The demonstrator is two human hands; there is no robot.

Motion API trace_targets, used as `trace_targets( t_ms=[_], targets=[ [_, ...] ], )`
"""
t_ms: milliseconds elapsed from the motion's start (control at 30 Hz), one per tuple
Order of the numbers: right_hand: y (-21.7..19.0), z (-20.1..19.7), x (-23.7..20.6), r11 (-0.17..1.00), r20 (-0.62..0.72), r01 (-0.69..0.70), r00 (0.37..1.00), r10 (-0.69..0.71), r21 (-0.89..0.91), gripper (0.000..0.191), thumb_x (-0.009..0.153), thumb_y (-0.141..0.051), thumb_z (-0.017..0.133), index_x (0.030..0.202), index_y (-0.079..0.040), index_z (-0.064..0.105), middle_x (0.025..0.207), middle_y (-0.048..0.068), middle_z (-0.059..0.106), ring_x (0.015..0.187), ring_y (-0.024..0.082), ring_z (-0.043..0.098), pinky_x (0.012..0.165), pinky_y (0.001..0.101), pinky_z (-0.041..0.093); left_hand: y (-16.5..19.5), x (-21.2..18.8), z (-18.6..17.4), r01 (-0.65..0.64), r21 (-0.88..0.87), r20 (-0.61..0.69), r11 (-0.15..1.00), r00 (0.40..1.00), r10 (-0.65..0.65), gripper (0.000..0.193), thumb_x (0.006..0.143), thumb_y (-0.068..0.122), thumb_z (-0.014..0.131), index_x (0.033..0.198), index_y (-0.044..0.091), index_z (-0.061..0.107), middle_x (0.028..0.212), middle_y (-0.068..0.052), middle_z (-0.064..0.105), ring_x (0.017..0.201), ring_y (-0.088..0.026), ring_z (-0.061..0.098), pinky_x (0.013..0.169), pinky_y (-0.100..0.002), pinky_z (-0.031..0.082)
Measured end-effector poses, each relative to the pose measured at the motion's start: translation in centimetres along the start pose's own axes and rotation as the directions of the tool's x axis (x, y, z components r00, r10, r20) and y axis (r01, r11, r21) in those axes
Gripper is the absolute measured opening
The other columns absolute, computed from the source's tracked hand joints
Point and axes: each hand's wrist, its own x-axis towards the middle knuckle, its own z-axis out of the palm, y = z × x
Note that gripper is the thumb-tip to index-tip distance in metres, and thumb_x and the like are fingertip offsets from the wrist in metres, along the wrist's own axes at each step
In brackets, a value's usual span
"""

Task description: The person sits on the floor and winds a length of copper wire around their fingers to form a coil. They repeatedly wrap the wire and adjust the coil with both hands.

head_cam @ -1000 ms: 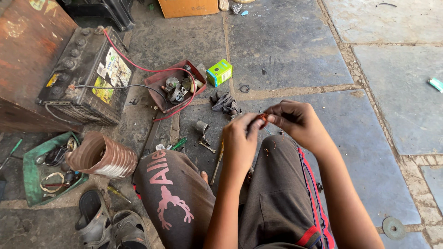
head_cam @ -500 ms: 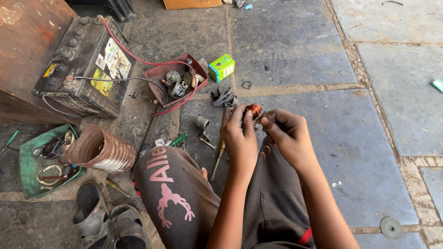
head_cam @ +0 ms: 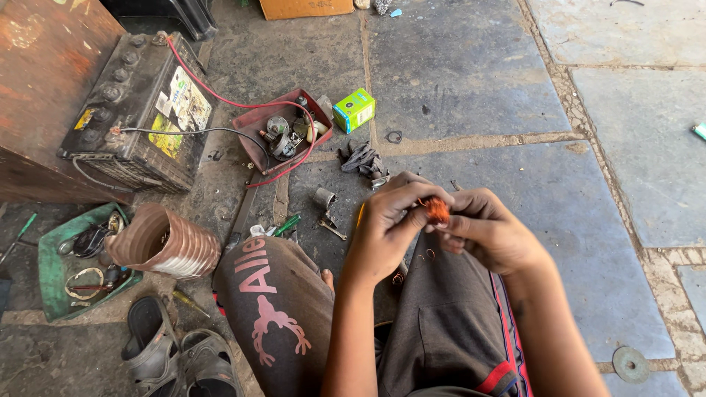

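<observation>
I sit on a stone floor with my knees up. My left hand (head_cam: 388, 224) and my right hand (head_cam: 489, 229) meet above my lap, both pinching a small orange copper-coloured coil (head_cam: 437, 211) between the fingertips. Thin copper wire loops (head_cam: 426, 254) lie on my dark trousers just below the hands. A small metal cylinder (head_cam: 323, 197) and a green-handled screwdriver (head_cam: 287, 224) lie on the floor left of my left hand.
A car battery (head_cam: 140, 110) with a red cable stands at upper left, beside a red tray of parts (head_cam: 283, 132) and a green box (head_cam: 354, 109). A copper wire spool (head_cam: 165, 242), a green tray (head_cam: 51, 268) and sandals (head_cam: 158, 349) lie at left.
My hands have come closer to my body and nearer the camera. The orange coil now shows clearly between my fingertips, where a second ago it was hidden.
</observation>
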Motion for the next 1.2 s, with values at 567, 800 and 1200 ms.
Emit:
trace_targets(
  t_ms=[567,800,1200],
  targets=[
    [2.0,-3.2,0.6,0.946,0.278,-0.194,0.953,0.119,0.26,0.036,0.09,-0.025,0.084,0.101,0.002,0.062,0.077,-0.001,0.05,0.066,0.008,0.039,0.055,0.0231,0.03,-3.9,-0.4,-0.5,0.075,-0.113,0.236,0.991,0.971,-0.046,0.018,0.09,0.007,0.072,0.107,0.013,0.073,0.15,-0.009,0.051,0.152,-0.026,0.042,0.126,-0.041,0.032],
    [3.2,-3.4,0.5,0.969,0.179,-0.06,0.984,0.016,0.24,0.035,0.085,-0.023,0.086,0.099,0.001,0.064,0.08,0.0,0.054,0.064,0.008,0.041,0.054,0.0241,0.031,-5.1,-0.7,-0.2,0.149,-0.24,0.263,0.959,0.961,-0.083,0.019,0.094,0.011,0.074,0.112,0.014,0.076,0.149,-0.008,0.051,0.149,-0.025,0.044,0.124,-0.039,0.036],
    [1.5,-2.4,0.9,0.996,-0.085,0.084,0.993,-0.082,0.014,0.017,0.092,-0.012,0.074,0.099,0.002,0.067,0.083,0.002,0.063,0.063,0.007,0.044,0.056,0.0239,0.036,-5.4,-0.5,0.9,0.418,-0.398,0.048,0.816,0.898,-0.437,0.028,0.1,0.016,0.068,0.125,0.003,0.071,0.106,-0.005,0.076,0.093,-0.011,0.071,0.076,-0.028,0.06]
  ],
)
